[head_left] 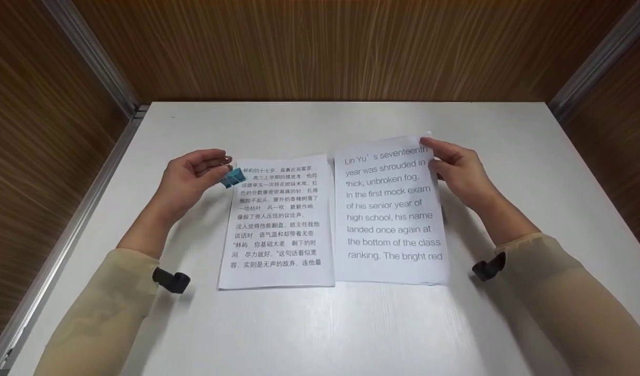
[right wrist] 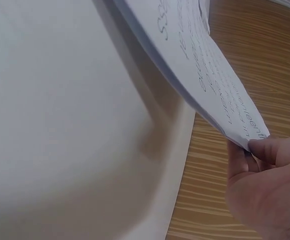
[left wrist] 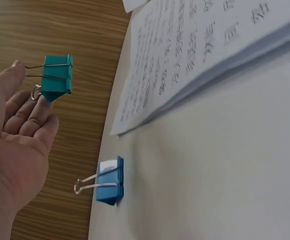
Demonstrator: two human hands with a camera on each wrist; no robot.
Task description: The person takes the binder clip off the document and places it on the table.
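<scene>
My left hand (head_left: pixel 186 177) pinches a teal binder clip (head_left: pixel 233 178) by its wire handles, just off the upper left corner of a paper stack with Chinese text (head_left: pixel 278 224). In the left wrist view the teal clip's closed edge points toward the papers. Between thumb and fingers, my right hand (head_left: pixel 458 169) pinches the upper right corner of a stack with English text (head_left: pixel 390 214). That corner is lifted off the table, as the right wrist view shows. A blue binder clip (left wrist: pixel 110 180) rests on the table near the left hand; the head view does not show it.
The two stacks lie side by side on a white table (head_left: pixel 382 329). Wood-grain panels (head_left: pixel 330 52) with metal edges stand at the back and both sides. Each forearm wears a black wrist device (head_left: pixel 172 281) over a beige sleeve.
</scene>
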